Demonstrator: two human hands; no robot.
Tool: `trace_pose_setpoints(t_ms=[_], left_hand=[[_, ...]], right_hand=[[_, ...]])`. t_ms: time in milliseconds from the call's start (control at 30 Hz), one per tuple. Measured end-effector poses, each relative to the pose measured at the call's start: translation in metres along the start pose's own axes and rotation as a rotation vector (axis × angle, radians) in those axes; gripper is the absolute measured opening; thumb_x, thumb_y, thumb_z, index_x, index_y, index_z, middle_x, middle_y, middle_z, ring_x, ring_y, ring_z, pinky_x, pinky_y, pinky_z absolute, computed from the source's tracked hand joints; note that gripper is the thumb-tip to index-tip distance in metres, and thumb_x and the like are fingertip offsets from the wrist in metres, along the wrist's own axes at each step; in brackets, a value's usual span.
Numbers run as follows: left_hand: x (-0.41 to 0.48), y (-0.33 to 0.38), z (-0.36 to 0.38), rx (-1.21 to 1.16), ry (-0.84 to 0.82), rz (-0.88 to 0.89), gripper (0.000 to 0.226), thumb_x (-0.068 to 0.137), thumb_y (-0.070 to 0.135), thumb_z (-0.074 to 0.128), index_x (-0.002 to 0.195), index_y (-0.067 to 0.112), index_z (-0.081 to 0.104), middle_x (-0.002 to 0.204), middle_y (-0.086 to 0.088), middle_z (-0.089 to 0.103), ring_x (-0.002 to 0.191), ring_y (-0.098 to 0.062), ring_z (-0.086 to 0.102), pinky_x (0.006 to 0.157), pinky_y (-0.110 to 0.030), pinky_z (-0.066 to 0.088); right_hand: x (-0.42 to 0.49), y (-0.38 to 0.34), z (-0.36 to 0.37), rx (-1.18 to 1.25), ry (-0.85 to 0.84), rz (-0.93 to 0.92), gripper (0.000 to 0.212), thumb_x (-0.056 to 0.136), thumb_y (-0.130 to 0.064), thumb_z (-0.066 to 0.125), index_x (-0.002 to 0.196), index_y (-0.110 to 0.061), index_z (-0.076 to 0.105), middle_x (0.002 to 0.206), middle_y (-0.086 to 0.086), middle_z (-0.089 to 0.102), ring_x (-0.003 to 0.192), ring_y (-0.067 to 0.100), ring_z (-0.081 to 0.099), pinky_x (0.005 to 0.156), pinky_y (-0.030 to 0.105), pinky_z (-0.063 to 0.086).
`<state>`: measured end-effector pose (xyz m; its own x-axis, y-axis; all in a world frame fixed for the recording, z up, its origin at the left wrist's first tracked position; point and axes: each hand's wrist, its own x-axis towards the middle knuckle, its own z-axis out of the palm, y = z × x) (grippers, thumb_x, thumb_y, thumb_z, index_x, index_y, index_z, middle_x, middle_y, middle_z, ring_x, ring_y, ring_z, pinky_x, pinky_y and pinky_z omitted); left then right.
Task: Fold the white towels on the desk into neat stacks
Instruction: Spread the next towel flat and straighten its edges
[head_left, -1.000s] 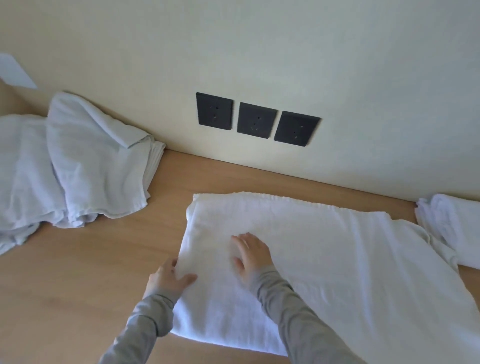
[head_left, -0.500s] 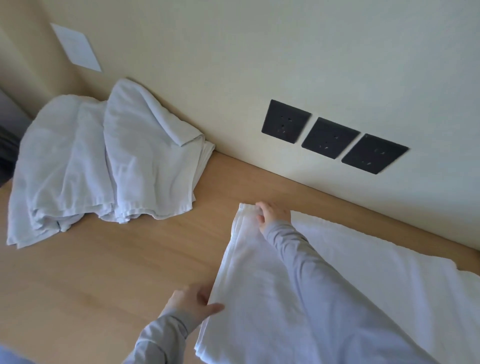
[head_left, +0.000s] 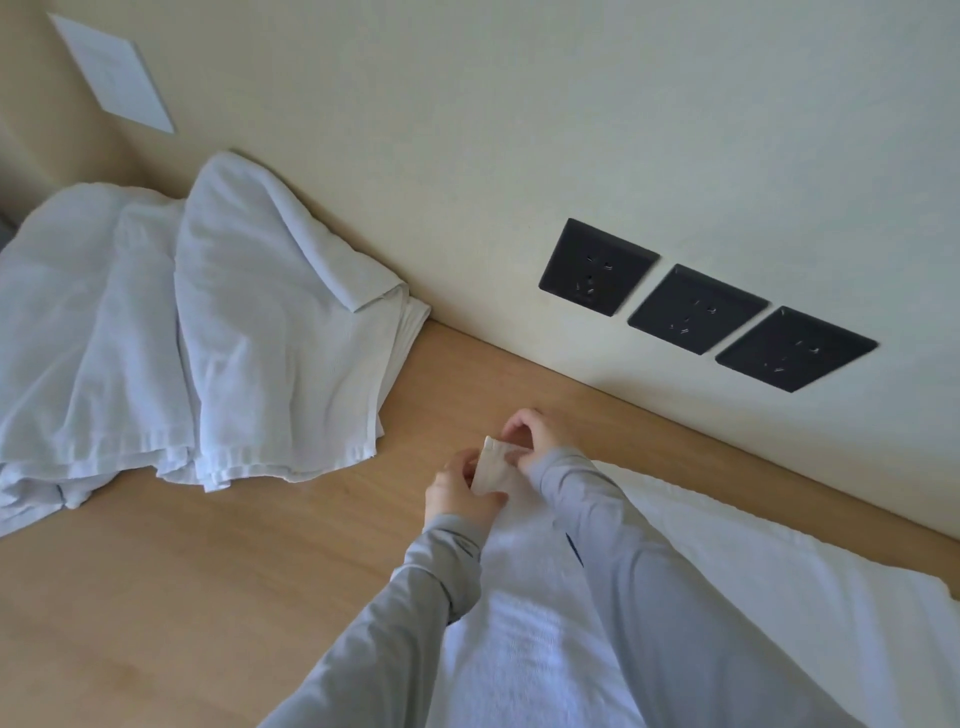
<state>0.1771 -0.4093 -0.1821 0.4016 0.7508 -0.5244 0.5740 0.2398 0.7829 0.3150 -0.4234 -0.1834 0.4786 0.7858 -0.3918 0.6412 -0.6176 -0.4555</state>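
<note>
Towel (head_left: 519, 649) on the counter (head_left: 208, 597) was apparently mid-fold, fingers of left hand (head_left: 457, 493) and right hand (head_left: 537, 441) pinching its corner; rumpled pile (head_left: 208, 338) lay unfolded, no stack visible.

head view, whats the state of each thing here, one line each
spread towel, lying on the desk, one corner lifted
left hand, pinches that corner
right hand, pinches that corner
towel pile, rumpled, not yet folded
sockets, nothing plugged in
</note>
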Motion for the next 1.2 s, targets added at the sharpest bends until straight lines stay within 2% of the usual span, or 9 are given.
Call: trace_pose_setpoints(t_ms=[100, 200, 300, 400, 533, 633, 867, 1067, 1200], left_hand=[[0.002, -0.001, 0.002, -0.047, -0.019, 0.056, 0.056, 0.073, 0.004, 0.064, 0.124, 0.022, 0.055, 0.096, 0.008, 0.061, 0.092, -0.009, 0.058, 0.069, -0.008, 0.042], [0.003, -0.001, 0.003, -0.123, -0.005, 0.074, 0.062, 0.07, -0.002, 0.062, 0.125, 0.025, 0.054, 0.103, 0.007, 0.066, 0.093, -0.007, 0.06, 0.074, -0.009, 0.045], [0.004, -0.002, 0.003, -0.223, 0.023, 0.053, 0.06, 0.071, -0.004, 0.067, 0.125, 0.019, 0.054, 0.106, 0.002, 0.068, 0.09, -0.007, 0.06, 0.076, -0.014, 0.047], [0.006, -0.003, 0.002, -0.297, 0.047, 0.028, 0.053, 0.072, -0.001, 0.071, 0.12, 0.015, 0.057, 0.094, 0.003, 0.067, 0.085, -0.008, 0.062, 0.074, -0.015, 0.048], [0.007, -0.001, 0.003, -0.342, 0.041, 0.015, 0.043, 0.071, -0.002, 0.071, 0.109, 0.017, 0.062, 0.088, 0.004, 0.069, 0.084, -0.009, 0.065, 0.078, -0.022, 0.052], [0.005, 0.0, 0.004, -0.366, 0.038, 0.024, 0.036, 0.07, -0.002, 0.071, 0.096, 0.022, 0.066, 0.084, 0.006, 0.071, 0.081, -0.01, 0.067, 0.073, -0.022, 0.054], [-0.004, 0.002, 0.004, -0.391, 0.002, 0.059, 0.035, 0.07, 0.0, 0.068, 0.091, 0.028, 0.068, 0.082, 0.01, 0.071, 0.076, -0.005, 0.068, 0.065, -0.016, 0.052], [-0.011, 0.001, 0.004, -0.378, 0.038, 0.102, 0.04, 0.071, -0.004, 0.066, 0.084, 0.034, 0.065, 0.085, 0.012, 0.071, 0.085, -0.006, 0.066, 0.076, -0.024, 0.053], [-0.012, -0.002, 0.001, -0.49, 0.063, 0.001, 0.032, 0.073, -0.002, 0.069, 0.093, 0.024, 0.067, 0.085, 0.005, 0.071, 0.08, -0.013, 0.066, 0.074, -0.027, 0.053]], right_hand=[[0.0, 0.004, -0.001, 0.102, 0.039, -0.032, 0.02, 0.079, -0.006, 0.065, 0.085, -0.023, 0.056, 0.097, -0.003, 0.059, 0.096, 0.018, 0.057, 0.089, 0.032, 0.047], [0.002, 0.009, -0.001, 0.118, -0.009, -0.02, 0.024, 0.08, -0.005, 0.065, 0.099, -0.017, 0.06, 0.099, 0.0, 0.061, 0.095, 0.017, 0.057, 0.09, 0.031, 0.048], [0.002, 0.011, -0.001, 0.09, 0.012, -0.051, 0.018, 0.079, -0.008, 0.068, 0.093, -0.016, 0.061, 0.094, -0.001, 0.059, 0.089, 0.015, 0.055, 0.084, 0.026, 0.045], [-0.004, 0.011, -0.002, 0.096, 0.091, -0.133, 0.018, 0.075, -0.009, 0.072, 0.09, -0.014, 0.062, 0.089, -0.005, 0.058, 0.084, 0.012, 0.053, 0.077, 0.023, 0.042], [-0.01, 0.009, -0.003, 0.106, 0.088, -0.161, 0.014, 0.077, -0.009, 0.071, 0.089, -0.011, 0.064, 0.096, 0.002, 0.066, 0.093, 0.017, 0.059, 0.08, 0.023, 0.043], [-0.013, 0.008, -0.011, 0.098, 0.053, -0.176, 0.012, 0.078, -0.013, 0.071, 0.081, -0.013, 0.06, 0.094, 0.006, 0.066, 0.091, 0.02, 0.058, 0.081, 0.027, 0.043], [-0.027, -0.003, -0.04, 0.2, 0.139, -0.392, 0.03, 0.077, 0.001, 0.065, 0.07, -0.019, 0.044, 0.092, 0.007, 0.067, 0.094, 0.025, 0.059, 0.086, 0.033, 0.042], [-0.024, -0.007, -0.03, 0.202, 0.026, -0.248, 0.04, 0.085, -0.005, 0.056, 0.066, -0.032, 0.034, 0.094, 0.02, 0.064, 0.093, 0.035, 0.06, 0.086, 0.042, 0.048], [-0.03, -0.005, -0.033, 0.243, 0.017, -0.209, 0.038, 0.084, -0.006, 0.058, 0.067, -0.032, 0.036, 0.093, 0.022, 0.063, 0.093, 0.036, 0.06, 0.087, 0.047, 0.049]])
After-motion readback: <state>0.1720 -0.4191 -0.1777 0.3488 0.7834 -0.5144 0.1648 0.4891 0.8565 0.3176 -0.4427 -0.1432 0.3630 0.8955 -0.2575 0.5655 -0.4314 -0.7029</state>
